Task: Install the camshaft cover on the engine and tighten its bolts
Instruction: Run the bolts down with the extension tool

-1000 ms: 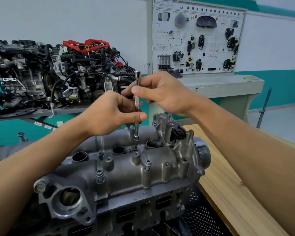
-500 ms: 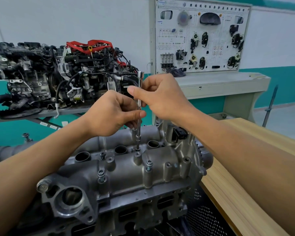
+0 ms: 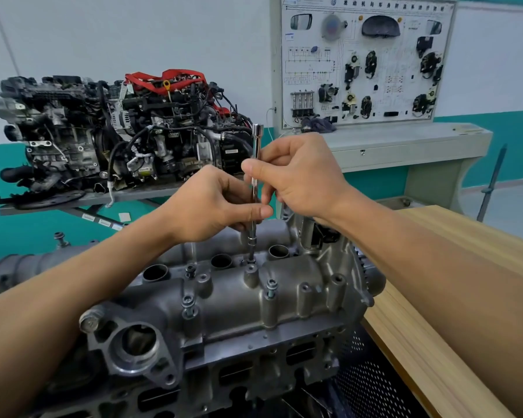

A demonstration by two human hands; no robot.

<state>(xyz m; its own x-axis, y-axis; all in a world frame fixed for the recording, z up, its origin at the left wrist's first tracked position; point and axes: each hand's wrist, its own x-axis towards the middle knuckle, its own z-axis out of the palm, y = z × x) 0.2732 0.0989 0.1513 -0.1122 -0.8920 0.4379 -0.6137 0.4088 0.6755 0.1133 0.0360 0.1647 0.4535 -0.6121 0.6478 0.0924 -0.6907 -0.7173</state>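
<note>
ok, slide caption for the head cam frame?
Left hand and right hand pinch a socket extension bar standing upright on the camshaft cover; a nearer bolt stands proud.

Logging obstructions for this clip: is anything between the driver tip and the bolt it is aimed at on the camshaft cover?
Nothing visible. The left hand and right hand pinch the upright driver, and its tip sits on the bolt in the camshaft cover.

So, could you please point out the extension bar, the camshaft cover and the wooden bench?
extension bar [image 3: 254,183]: head view, knurled mid-shaft.
camshaft cover [image 3: 233,309]: head view, bare front face.
wooden bench [image 3: 405,357]: head view, bare top.
</note>
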